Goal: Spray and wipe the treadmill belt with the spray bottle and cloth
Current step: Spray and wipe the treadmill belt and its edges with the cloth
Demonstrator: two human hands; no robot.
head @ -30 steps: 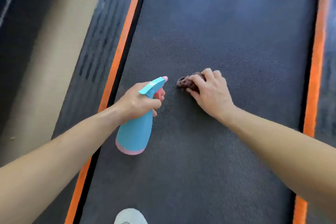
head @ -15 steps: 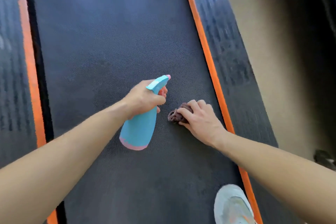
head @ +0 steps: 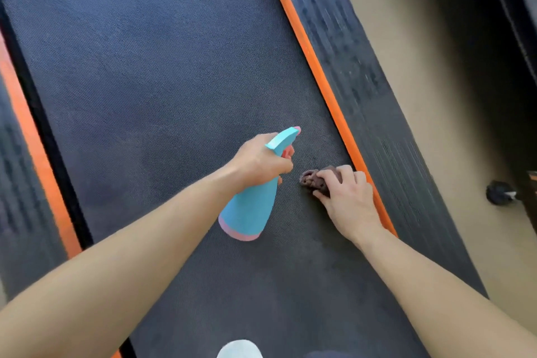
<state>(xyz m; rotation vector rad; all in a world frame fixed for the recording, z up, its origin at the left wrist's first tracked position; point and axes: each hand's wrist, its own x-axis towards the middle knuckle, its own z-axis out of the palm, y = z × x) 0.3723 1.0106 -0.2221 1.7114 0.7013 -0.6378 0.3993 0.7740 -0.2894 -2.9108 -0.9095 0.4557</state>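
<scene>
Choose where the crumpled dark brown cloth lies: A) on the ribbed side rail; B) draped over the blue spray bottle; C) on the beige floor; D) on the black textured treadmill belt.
D: the right hand holds the crumpled dark brown cloth on the black textured treadmill belt, beside the orange stripe.

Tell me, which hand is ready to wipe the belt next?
The right hand: it grips the brown cloth, which lies on the belt near the orange edge strip. The left hand is busy holding the blue spray bottle.
</scene>
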